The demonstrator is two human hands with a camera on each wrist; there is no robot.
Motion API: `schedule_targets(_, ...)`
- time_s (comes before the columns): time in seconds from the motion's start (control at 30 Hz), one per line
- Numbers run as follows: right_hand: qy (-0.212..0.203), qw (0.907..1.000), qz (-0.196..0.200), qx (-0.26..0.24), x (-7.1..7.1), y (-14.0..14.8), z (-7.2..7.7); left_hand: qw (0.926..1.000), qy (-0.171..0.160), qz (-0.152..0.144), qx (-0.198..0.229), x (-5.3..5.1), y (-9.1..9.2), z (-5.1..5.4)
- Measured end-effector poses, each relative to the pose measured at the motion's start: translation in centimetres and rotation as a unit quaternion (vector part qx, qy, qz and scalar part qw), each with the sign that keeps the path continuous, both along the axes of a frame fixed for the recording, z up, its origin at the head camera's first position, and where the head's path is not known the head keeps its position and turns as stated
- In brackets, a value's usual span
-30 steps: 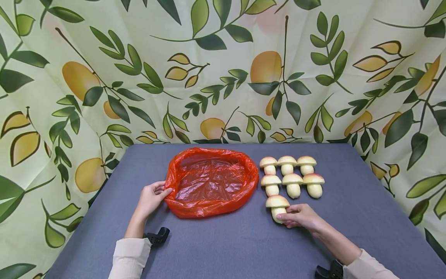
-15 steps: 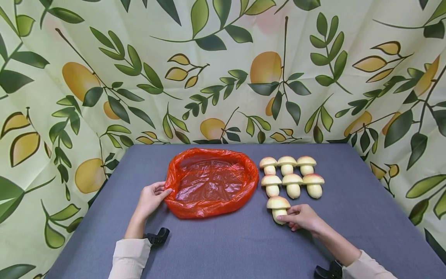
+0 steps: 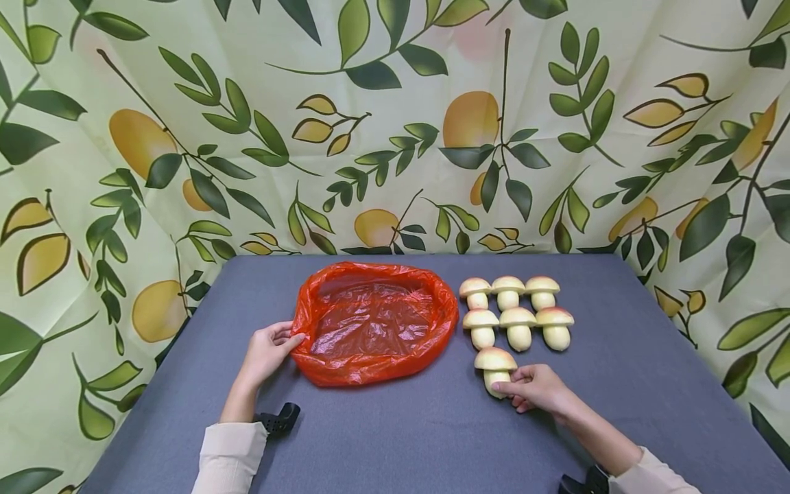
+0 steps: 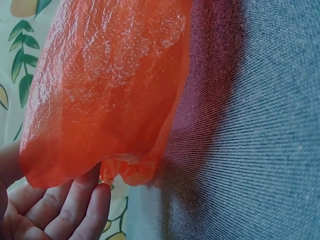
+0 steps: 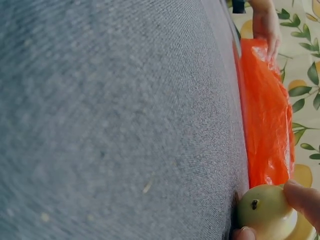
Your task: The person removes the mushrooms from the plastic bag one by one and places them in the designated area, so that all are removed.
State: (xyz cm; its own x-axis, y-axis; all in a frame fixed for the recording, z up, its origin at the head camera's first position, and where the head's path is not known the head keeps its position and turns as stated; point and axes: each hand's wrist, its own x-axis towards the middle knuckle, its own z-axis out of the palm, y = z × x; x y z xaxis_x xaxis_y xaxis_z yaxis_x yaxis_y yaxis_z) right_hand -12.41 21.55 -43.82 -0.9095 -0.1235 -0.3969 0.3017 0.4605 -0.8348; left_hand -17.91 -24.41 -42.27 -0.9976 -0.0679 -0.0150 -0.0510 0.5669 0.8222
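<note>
A red plastic bag [image 3: 364,374] lies wide-mouthed on the table, its rim rolled outward. My left hand [image 3: 269,351] pinches the left edge of that rim; in the left wrist view the fingers [image 4: 75,205] are under the red film. To the right, my right hand [image 3: 538,390] holds a mushroom [image 3: 496,367] with a pale stem and pinkish-cream cap by its stem, at the front of the group. The right wrist view shows the round stem end [image 5: 265,212] between thumb and fingers. Behind it, several like mushrooms [image 3: 518,328] stand in two rows.
A grey-blue cloth [image 3: 382,446] covers the table. Behind and at both sides hangs a leaf-and-fruit patterned curtain [image 3: 395,137]. Black wrist cameras [image 3: 284,418] sit on both wrists. The rows of mushrooms stand close to the bag's right side.
My right hand and the mushroom in it have shifted very slightly to the right. The left hand and the bag stay where they were.
</note>
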Motion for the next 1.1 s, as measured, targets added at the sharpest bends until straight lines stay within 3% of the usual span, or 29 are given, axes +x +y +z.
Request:
schedule_targets(0.47, -0.007, 0.9999, 0.008, -0.002, 0.1, 0.1, 0.0, 1.0, -0.002, 0.009, -0.002, 0.2, 0.0, 0.1)
schedule_targets(0.57, -0.01, 0.9999, 0.011, 0.003, 0.0, 0.2, 0.3, 0.9998, 0.011, 0.019, 0.001, 0.3, 0.1, 0.4)
schedule_targets(0.67, -0.016, 0.9994, 0.017, 0.026, -0.1, 0.9, 0.9, 0.9984, 0.044, 0.034, -0.012, 0.5, 0.2, 1.0)
schedule_targets(0.77, -0.014, 0.9976, 0.038, 0.056, -0.4, 2.4, 2.2, 0.9935, 0.097, 0.047, -0.036, 0.8, 0.4, 1.7)
schedule_targets(0.87, 0.031, 0.9944, 0.055, 0.085, -1.2, 4.0, 4.2, 0.9845, 0.155, 0.048, -0.067, 0.8, 0.8, 2.9)
schedule_targets(0.97, 0.137, 0.9791, 0.055, 0.14, -2.4, 5.4, 6.4, 0.9741, 0.191, 0.041, -0.114, 0.6, 1.6, 4.6)
schedule_targets(1.03, 0.224, 0.9554, 0.034, 0.189, -3.7, 6.0, 7.5, 0.9649, 0.206, 0.033, -0.16, 0.1, 2.4, 5.9)
schedule_targets(1.1, 0.298, 0.9237, 0.005, 0.241, -5.1, 6.4, 8.3, 0.9539, 0.214, 0.024, -0.209, -0.5, 3.5, 7.0)
